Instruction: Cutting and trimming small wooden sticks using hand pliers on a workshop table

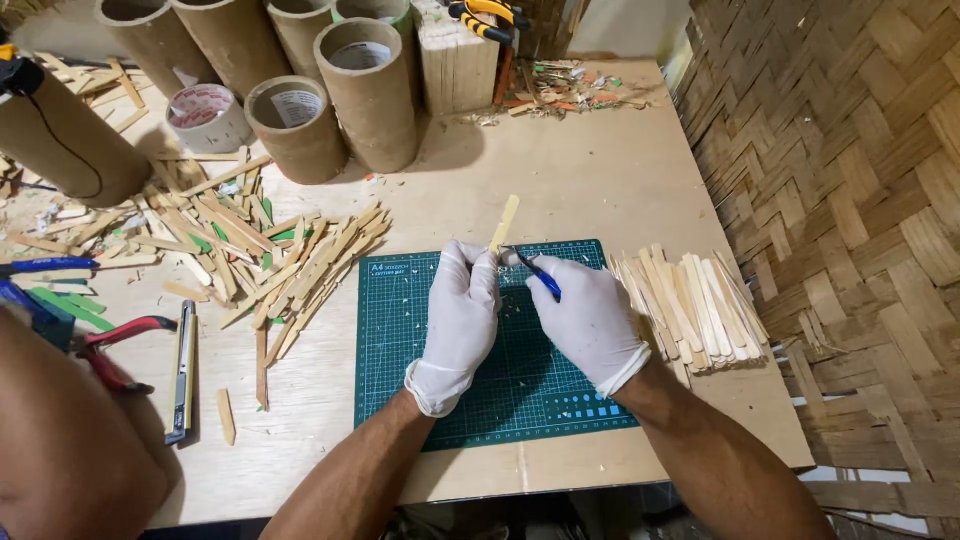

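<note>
left hand (462, 300): gloved, fingers closed round the low end of a wooden stick (505, 223), so the tip pokes toward the top, clear for trimming
right hand (588, 312): gloved, pinching a blue-handled knife (538, 274), blade at the stick
cutting mat (420, 340): green, centre frame, catching shavings
stick stack (690, 310): right of the mat, within reach
loose sticks (270, 260): heaped left
cardboard tubes (370, 90): upper left

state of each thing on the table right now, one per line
left hand: gloved, gripping the stick
stick: upright, held
right hand: gloved, holding the blade
blade: tip against the stick
cutting mat: flat, littered with shavings
right stick pile: stacked
utility knife: lying untouched
</note>
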